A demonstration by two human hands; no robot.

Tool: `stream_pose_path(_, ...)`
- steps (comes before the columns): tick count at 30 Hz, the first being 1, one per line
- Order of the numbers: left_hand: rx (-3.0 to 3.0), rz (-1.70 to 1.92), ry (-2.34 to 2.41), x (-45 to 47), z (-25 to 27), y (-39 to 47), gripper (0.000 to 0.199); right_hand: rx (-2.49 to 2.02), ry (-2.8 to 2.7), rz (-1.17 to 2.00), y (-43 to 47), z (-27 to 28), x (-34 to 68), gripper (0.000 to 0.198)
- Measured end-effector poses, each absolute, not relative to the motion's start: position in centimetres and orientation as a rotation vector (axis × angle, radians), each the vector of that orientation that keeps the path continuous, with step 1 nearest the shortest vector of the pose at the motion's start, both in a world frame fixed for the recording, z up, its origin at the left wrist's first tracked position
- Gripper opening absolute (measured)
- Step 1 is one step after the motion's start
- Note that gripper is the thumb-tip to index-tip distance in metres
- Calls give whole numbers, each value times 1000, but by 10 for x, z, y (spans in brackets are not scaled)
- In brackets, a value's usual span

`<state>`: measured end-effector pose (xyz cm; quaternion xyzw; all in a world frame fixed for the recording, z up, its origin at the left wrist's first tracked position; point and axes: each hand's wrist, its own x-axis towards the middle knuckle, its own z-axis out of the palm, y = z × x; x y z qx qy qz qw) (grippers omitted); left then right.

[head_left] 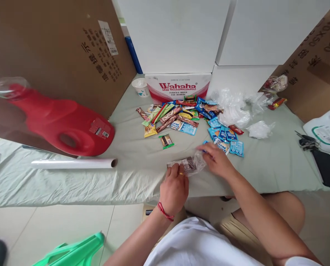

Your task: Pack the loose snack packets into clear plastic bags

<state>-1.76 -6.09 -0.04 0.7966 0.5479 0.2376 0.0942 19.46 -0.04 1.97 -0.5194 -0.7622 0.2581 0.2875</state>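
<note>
Both hands are on a clear plastic bag (pixel 187 164) near the front edge of the sheet-covered bed (pixel 131 162). The left hand (pixel 174 189) is closed, pinching one end, and the right hand (pixel 216 159) has its fingers curled on the other end. Looks like a brown snack packet inside the bag. The snack pile (pixel 192 120) sits toward the back edge by the Wahaha box (pixel 178 86). There's a paper cup (pixel 141 87) beside it, can't tell what's in it. Open sheet runs left up to the white roll (pixel 73 163).

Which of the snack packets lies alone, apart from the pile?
The green-edged packet: it lies by itself between the pile and the left hand.
</note>
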Motion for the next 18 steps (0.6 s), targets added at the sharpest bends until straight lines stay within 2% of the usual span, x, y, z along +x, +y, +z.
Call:
stream_pose_path(2,2511,587,1671,-17,-7,-65,40,-1669,-1878,645,10,15,200,44)
stream_pose_path(4,2580,459,1709,-15,-11,-67,44,-1803,-1915,809,15,8,199,56)
stream_pose_path(7,2621,304,1749,-14,-15,-65,50,-1794,-1959,1113,10,-2,200,30)
stream_pose_path(9,2630,247,1769,-13,-16,-63,52,-1749,-1867,1179,4,-6,205,21)
stream_pose_path(13,2652,186,1790,-12,-18,-62,51,-1723,-1691,1000,-6,-9,213,28)
stream_pose_path(16,2687,178,1799,-13,-17,-63,50,-1756,-1634,1048,-10,-9,208,38)
stream_pose_path(18,2723,232,1811,-13,-16,-65,49,-1782,-1627,1060,-13,-8,200,33)
